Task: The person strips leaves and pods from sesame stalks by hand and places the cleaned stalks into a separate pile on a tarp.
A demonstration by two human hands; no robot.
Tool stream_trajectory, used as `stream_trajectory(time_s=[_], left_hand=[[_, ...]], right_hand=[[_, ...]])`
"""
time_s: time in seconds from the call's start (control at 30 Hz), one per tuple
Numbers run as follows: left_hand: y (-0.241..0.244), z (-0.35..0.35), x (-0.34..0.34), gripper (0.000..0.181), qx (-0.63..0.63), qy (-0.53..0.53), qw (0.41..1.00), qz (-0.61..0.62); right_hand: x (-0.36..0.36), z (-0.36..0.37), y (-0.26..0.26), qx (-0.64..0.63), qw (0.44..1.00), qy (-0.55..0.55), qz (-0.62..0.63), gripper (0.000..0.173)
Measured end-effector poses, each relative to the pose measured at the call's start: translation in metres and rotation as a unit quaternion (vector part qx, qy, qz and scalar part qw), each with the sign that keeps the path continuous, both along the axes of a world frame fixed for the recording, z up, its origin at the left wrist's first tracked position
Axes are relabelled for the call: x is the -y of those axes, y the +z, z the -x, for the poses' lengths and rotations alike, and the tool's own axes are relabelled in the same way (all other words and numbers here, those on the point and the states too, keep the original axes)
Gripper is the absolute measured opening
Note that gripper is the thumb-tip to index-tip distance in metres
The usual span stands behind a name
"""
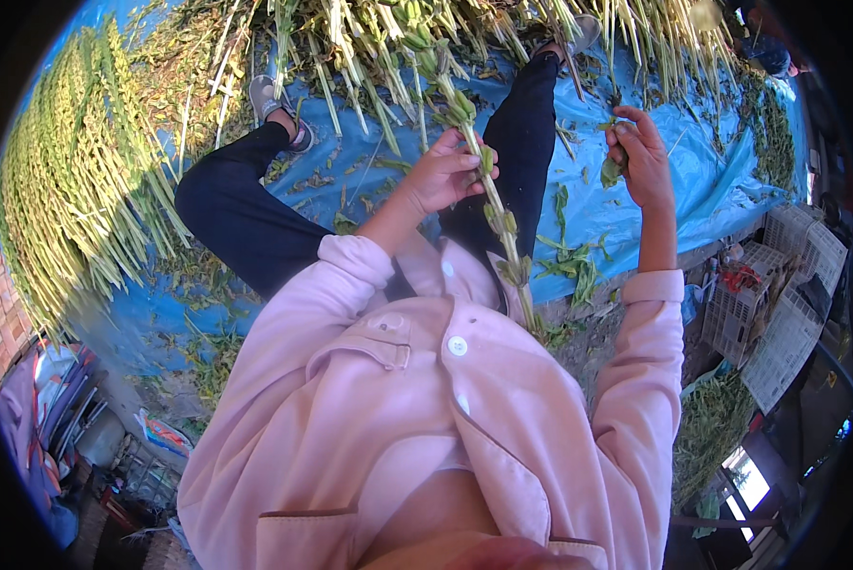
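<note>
My left hand (451,171) grips a long green plant stalk (496,203) set with seed pods, which look like sesame. The stalk slants from the heap at the top, across my lap, to the front of my shirt. Off to the right, my right hand (636,153) is raised over the blue plastic sheet (690,185), its fingers closed on some green leaves (611,171). The two hands are well apart, and my right hand does not touch the stalk.
Cut stalks (358,50) lie heaped beyond my feet, and a large bundle (84,164) leans at the left. Loose leaves (576,267) litter the sheet. Plastic crates (790,299) stand at the right. Part of another person (767,55) shows at the upper right.
</note>
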State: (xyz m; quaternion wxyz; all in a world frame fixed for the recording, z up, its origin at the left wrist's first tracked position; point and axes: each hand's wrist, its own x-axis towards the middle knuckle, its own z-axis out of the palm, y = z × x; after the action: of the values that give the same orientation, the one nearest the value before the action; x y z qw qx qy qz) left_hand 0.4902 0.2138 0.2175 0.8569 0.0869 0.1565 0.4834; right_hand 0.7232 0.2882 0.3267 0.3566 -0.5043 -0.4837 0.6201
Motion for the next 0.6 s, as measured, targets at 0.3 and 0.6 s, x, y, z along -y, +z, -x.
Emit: stream_trajectory(time_s=[0.3,0.6], left_hand=[[0.016,-0.005,0.006,0.024,0.007,-0.048,0.999,-0.018],[-0.005,0.025,-0.005,0.03,-0.253,-0.052,0.966,0.001]], right_hand=[[-0.031,0.098,-0.056,-0.032,0.97,0.173,0.167,0.015],[-0.009,0.086,-0.073,0.03,0.978,0.2,0.051,0.01]])
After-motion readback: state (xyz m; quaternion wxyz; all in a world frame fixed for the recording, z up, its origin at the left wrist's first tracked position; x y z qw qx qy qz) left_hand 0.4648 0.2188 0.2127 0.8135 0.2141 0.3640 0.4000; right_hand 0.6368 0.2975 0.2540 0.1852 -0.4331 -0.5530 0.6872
